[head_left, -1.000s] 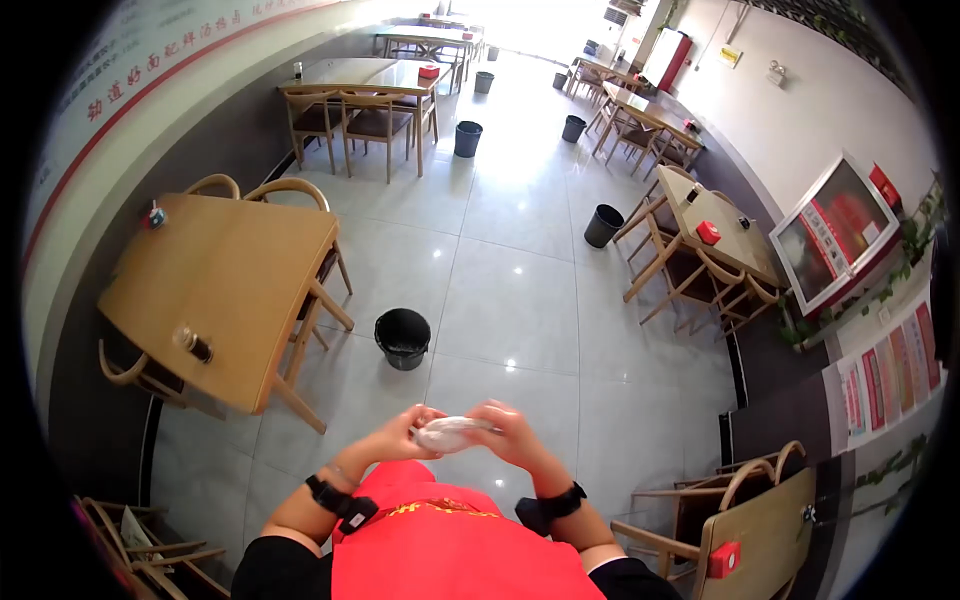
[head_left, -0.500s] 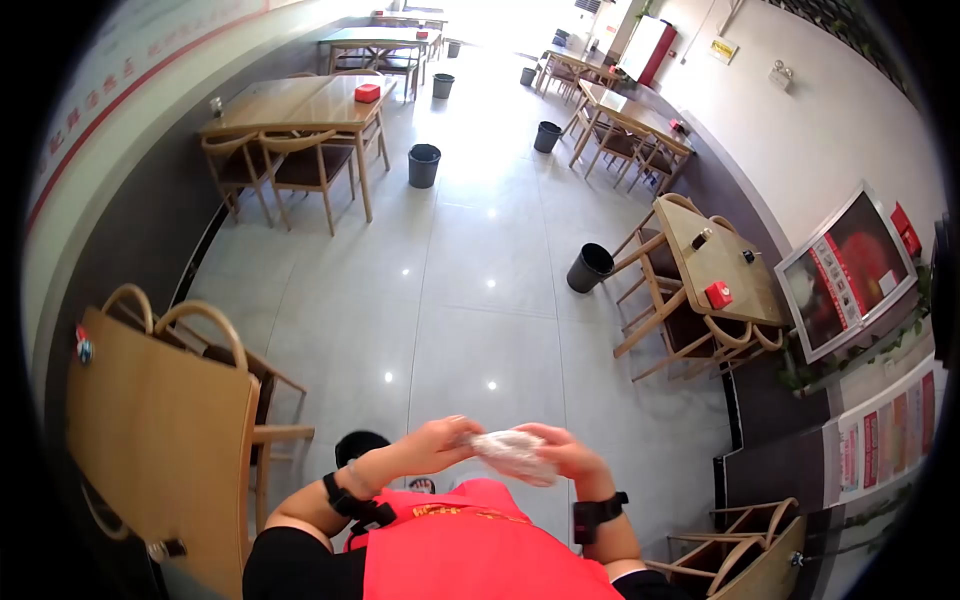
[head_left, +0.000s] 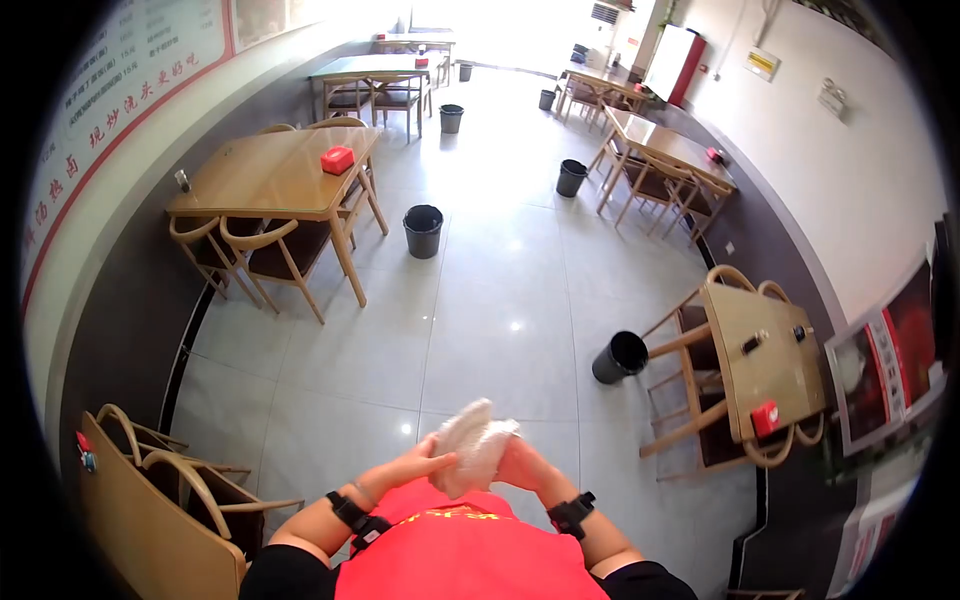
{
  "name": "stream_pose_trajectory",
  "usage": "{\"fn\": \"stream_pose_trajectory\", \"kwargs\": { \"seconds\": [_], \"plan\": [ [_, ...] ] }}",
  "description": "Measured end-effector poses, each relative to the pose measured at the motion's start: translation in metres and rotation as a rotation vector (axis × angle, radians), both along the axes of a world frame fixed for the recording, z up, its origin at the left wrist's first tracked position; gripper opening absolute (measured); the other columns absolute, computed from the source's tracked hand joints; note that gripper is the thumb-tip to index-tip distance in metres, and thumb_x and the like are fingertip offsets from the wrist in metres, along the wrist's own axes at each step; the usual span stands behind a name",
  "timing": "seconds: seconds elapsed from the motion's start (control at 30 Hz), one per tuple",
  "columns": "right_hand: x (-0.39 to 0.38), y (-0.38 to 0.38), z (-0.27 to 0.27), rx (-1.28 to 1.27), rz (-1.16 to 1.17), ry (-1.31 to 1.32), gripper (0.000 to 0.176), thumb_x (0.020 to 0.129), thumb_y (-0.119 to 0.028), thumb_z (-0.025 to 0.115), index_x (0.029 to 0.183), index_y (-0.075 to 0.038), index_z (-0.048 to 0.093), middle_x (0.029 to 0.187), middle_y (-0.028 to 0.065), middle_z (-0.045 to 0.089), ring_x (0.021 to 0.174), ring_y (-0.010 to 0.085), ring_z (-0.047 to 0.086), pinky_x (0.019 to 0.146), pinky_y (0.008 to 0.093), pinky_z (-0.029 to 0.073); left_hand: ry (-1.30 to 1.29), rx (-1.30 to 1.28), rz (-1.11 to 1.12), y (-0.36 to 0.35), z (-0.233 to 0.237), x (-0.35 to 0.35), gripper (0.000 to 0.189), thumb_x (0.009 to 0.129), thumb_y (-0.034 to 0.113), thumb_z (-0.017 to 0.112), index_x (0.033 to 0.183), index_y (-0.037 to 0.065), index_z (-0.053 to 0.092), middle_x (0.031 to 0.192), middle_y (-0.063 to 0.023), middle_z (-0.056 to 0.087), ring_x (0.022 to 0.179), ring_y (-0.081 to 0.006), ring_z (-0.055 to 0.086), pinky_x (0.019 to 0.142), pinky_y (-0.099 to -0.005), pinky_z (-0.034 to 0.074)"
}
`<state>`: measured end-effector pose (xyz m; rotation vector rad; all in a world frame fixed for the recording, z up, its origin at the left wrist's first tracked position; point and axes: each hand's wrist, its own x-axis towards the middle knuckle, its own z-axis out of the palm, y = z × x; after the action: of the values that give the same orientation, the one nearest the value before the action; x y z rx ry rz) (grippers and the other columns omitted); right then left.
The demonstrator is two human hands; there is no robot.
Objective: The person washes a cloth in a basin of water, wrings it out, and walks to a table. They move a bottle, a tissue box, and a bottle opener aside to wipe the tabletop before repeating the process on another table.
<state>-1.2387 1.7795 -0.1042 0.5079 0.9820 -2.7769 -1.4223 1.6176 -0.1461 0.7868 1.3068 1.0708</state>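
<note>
Between my two hands is a whitish, crumpled bundle point(head_left: 472, 452) that looks like thin plastic, held upright in front of my red apron point(head_left: 460, 555). My left hand point(head_left: 430, 463) grips its left side, with the thumb lying across it. On the other side, my right hand point(head_left: 522, 466) has hold of the right edge, its fingers partly hidden behind the bundle. What the bundle contains, if anything, cannot be made out. Black bands are strapped round both wrists.
Wooden tables with chairs line both walls: a near-left table point(head_left: 150, 530), a left table point(head_left: 270, 175) and a right table point(head_left: 765, 345). Black bins stand on the tiled floor point(head_left: 490, 270), including a left bin point(head_left: 423, 235) and a right bin point(head_left: 618, 357).
My view has moved forward along the aisle. The bundle has gone from lying crosswise and compact to standing upright and more spread out, with both hands still on it.
</note>
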Motion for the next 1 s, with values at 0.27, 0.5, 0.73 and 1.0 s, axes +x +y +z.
{"fn": "stream_pose_trajectory", "kwargs": {
  "seconds": [0.27, 0.5, 0.73, 1.0],
  "plan": [
    [-0.263, 0.186, 0.009, 0.162, 0.307, 0.099, 0.059, 0.096, -0.044, 0.039, 0.139, -0.005, 0.031, 0.137, 0.0091, 0.042, 0.122, 0.0222, 0.044, 0.099, 0.0431, 0.039, -0.31, 0.145, 0.468, 0.132, -0.009, -0.201, 0.059, 0.085, 0.021, 0.066, 0.131, -0.001, 0.037, 0.123, -0.0104, 0.052, 0.114, -0.019, 0.05, 0.093, -0.0333, 0.045],
    [-0.362, 0.415, 0.01, 0.504, -0.115, -0.212, 0.049, 0.097, -0.034, 0.041, 0.135, -0.004, 0.036, 0.125, 0.0122, 0.053, 0.11, 0.0227, 0.055, 0.094, 0.0378, 0.042, -0.341, 0.079, 0.405, 0.386, 0.029, -0.385, 0.033, 0.091, 0.02, 0.056, 0.117, -0.001, 0.054, 0.114, -0.012, 0.058, 0.104, -0.0193, 0.057, 0.087, -0.0323, 0.048],
    [-0.452, 0.6, -0.03, 0.274, -0.251, -0.251, 0.048, 0.096, -0.036, 0.04, 0.135, -0.008, 0.037, 0.127, 0.0153, 0.052, 0.114, 0.0304, 0.053, 0.098, 0.0419, 0.039, 1.208, 0.387, -0.146, 0.627, 0.05, -0.519, 0.031, 0.088, 0.016, 0.056, 0.116, 0.003, 0.053, 0.114, -0.0189, 0.054, 0.094, -0.0315, 0.059, 0.07, -0.0337, 0.052],
    [-0.752, 0.79, -0.05, -0.278, -0.196, 0.198, 0.059, 0.092, -0.054, 0.039, 0.131, -0.01, 0.042, 0.131, 0.013, 0.047, 0.116, 0.0325, 0.049, 0.091, 0.0508, 0.044, 0.488, 0.175, -0.01, 0.725, 0.101, -0.705, 0.051, 0.084, 0.012, 0.063, 0.131, 0.005, 0.046, 0.122, -0.0114, 0.057, 0.106, -0.0197, 0.057, 0.092, -0.0306, 0.045]
  ]
}}
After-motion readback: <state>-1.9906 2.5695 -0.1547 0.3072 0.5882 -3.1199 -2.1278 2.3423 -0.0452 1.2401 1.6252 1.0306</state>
